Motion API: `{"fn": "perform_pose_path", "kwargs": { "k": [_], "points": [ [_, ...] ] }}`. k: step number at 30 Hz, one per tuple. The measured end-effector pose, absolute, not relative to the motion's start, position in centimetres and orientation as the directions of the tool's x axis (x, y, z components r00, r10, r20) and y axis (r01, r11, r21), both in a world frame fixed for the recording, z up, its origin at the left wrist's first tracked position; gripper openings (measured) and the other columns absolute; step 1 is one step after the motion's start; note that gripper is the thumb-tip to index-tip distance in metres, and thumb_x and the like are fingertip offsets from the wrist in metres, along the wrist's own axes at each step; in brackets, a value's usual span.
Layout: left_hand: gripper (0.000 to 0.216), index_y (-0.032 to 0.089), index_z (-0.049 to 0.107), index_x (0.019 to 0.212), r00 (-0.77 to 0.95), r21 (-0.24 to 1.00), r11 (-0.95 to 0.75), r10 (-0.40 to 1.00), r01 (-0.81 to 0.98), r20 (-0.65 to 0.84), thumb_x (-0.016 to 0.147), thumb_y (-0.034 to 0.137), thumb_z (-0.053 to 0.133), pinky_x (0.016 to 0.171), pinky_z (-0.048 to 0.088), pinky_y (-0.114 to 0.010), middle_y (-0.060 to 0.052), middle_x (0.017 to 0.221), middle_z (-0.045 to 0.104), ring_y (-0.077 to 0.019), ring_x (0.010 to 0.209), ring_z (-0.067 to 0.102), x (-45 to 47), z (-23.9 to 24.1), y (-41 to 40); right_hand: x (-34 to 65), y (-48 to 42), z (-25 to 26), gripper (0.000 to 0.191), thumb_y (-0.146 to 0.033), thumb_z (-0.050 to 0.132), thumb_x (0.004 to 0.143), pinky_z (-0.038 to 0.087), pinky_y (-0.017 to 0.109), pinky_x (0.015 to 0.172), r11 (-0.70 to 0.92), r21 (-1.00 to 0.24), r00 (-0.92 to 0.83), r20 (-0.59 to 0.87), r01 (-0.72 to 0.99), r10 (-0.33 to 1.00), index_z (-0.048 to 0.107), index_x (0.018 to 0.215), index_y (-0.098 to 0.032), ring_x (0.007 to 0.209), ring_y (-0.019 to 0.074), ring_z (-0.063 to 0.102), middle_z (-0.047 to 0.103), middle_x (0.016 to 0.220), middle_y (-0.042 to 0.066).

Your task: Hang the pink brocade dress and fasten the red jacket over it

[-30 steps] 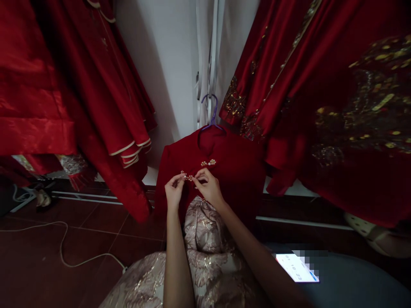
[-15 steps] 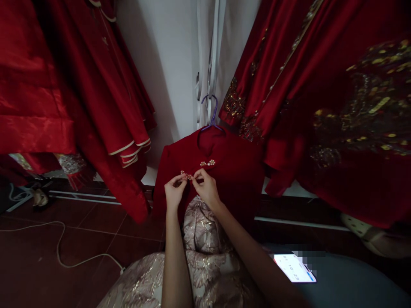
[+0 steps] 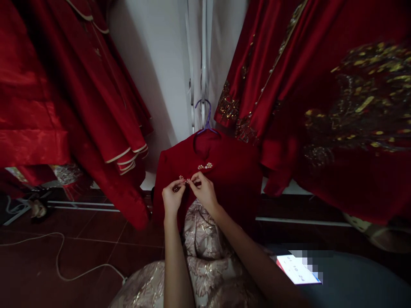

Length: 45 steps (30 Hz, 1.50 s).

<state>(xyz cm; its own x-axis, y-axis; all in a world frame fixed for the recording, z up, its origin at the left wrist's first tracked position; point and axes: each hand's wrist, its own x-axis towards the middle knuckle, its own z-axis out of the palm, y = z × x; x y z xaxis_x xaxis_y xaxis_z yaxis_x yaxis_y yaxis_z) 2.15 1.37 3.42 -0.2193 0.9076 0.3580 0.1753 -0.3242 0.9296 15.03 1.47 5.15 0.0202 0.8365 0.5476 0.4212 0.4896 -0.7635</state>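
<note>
1. Dead centre now: the left hand (image 3: pixel 172 196) has thumb and fingertips pinched on the lower beaded fastening (image 3: pixel 187 181), low on the chest of a red round-necked top (image 3: pixel 237 171).

2. The right hand (image 3: pixel 204 190) comes in at three o'clock, thumb and finger nipped onto the same fastening, tips almost meeting the left's. Which bit each one has, I can't tell from here.

3. Here's the worry: the piece looks tiny and slick, so uneven pressure could let it pop out of the fingers.

4. Pull the hands apart too hard and, I'd guess, the stitching strains or the cloth puckers.

5. Up at one o'clock from that pinch sits the upper beaded fastening (image 3: pixel 204 166); a right knuckle rising could catch its beads.

6. Twelve to one o'clock, the purple hanger (image 3: pixel 208 122) carries the neckline. A downward tug might swing it, or drag a shoulder off.

7. It's gloomy in here, and the fingers hide the work, so a misjudged grip would be easily missed.

8. Down at four o'clock, a lit phone (image 3: pixel 293 269) lies on a blue-grey seat (image 3: pixel 353 278); a careless right elbow might nudge it.
</note>
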Motion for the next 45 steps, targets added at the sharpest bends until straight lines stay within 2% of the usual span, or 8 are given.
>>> {"fn": "perform_pose_path", "kwargs": {
  "k": [9,18,23,28,33,37,42,45],
  "points": [
    [0.023,0.013,0.063,0.091,-0.196,0.901,-0.370,0.889,0.227,0.415,0.071,0.026,0.060,0.078,0.049,-0.027,-0.007,0.089,0.067,-0.0140,0.080,0.063,2.4,3.6,1.4,14.9,2.1,5.7,0.006,-0.024,0.054,0.077,0.050,0.022,0.061,0.479,-0.786,0.019,0.527,0.391,0.850,0.053,0.079,-0.019,0.068,0.0116,0.061,0.063,0.079,0.002],
    [0.022,0.018,0.065,0.089,-0.164,0.876,-0.322,0.902,0.361,0.399,0.078,0.021,0.047,0.083,0.047,-0.030,-0.006,0.094,0.067,-0.0160,0.088,0.062,-2.0,2.4,0.9,20.5,-1.0,6.9,0.018,-0.027,0.059,0.072,0.054,0.024,0.056,0.180,-0.971,-0.122,0.162,0.157,0.979,0.064,0.084,-0.014,0.064,0.0142,0.066,0.069,0.076,0.006],
    [0.024,0.018,0.066,0.090,-0.129,0.872,-0.265,0.930,0.412,0.344,0.075,0.017,0.047,0.085,0.046,-0.031,-0.005,0.095,0.067,-0.0159,0.089,0.061,-3.3,0.9,1.0,22.4,-1.9,7.0,0.021,-0.027,0.058,0.073,0.046,0.019,0.044,0.142,-0.940,-0.152,0.098,0.311,0.984,0.066,0.088,-0.014,0.054,0.0106,0.060,0.069,0.077,0.006],
    [0.039,0.016,0.059,0.105,0.091,0.901,-0.242,0.970,0.360,0.224,0.067,0.009,0.051,0.091,0.043,-0.031,-0.007,0.105,0.064,-0.0144,0.096,0.059,-2.7,-0.2,1.0,23.1,-1.1,5.8,0.019,-0.026,0.060,0.072,0.046,0.020,0.059,0.236,-0.858,-0.204,0.157,0.455,0.966,0.068,0.086,-0.016,0.061,0.0100,0.060,0.069,0.077,0.004],
    [0.039,0.016,0.058,0.102,0.161,0.902,-0.160,0.982,0.401,0.102,0.064,0.022,0.065,0.082,0.046,-0.027,-0.006,0.099,0.065,-0.0150,0.087,0.060,-2.3,-0.5,0.7,23.3,-1.3,4.6,0.025,-0.034,0.066,0.067,0.044,0.020,0.060,0.201,-0.773,-0.244,0.062,0.602,0.968,0.068,0.085,-0.018,0.066,0.0123,0.062,0.068,0.073,0.003],
    [0.022,0.018,0.060,0.084,-0.007,0.833,-0.132,0.987,0.538,0.160,0.064,0.027,0.064,0.067,0.045,-0.025,-0.002,0.074,0.064,-0.0139,0.068,0.059,-2.7,0.0,0.6,22.8,-1.6,4.2,0.027,-0.035,0.070,0.062,0.042,0.020,0.057,0.219,-0.728,-0.242,0.076,0.650,0.967,0.065,0.082,-0.019,0.064,0.0117,0.060,0.065,0.068,0.001],
    [0.014,0.019,0.055,0.078,-0.221,0.796,-0.237,0.881,0.557,0.417,0.066,0.025,0.060,0.064,0.042,-0.022,0.001,0.071,0.059,-0.0114,0.065,0.056,-2.2,3.0,-0.3,21.9,-1.6,4.1,0.017,-0.027,0.071,0.060,0.042,0.019,0.055,0.236,-0.734,-0.201,0.138,0.637,0.970,0.062,0.072,-0.019,0.060,0.0102,0.057,0.061,0.064,-0.001],
    [0.018,0.019,0.051,0.081,-0.144,0.825,-0.348,0.882,0.446,0.450,0.066,0.023,0.060,0.063,0.042,-0.019,0.003,0.070,0.056,-0.0089,0.063,0.054,-0.6,4.7,-0.9,21.6,-1.4,3.9,0.017,-0.023,0.072,0.058,0.041,0.017,0.047,0.175,-0.798,-0.126,0.125,0.577,0.984,0.060,0.069,-0.018,0.050,0.0073,0.055,0.061,0.065,-0.002]
  ]
}}
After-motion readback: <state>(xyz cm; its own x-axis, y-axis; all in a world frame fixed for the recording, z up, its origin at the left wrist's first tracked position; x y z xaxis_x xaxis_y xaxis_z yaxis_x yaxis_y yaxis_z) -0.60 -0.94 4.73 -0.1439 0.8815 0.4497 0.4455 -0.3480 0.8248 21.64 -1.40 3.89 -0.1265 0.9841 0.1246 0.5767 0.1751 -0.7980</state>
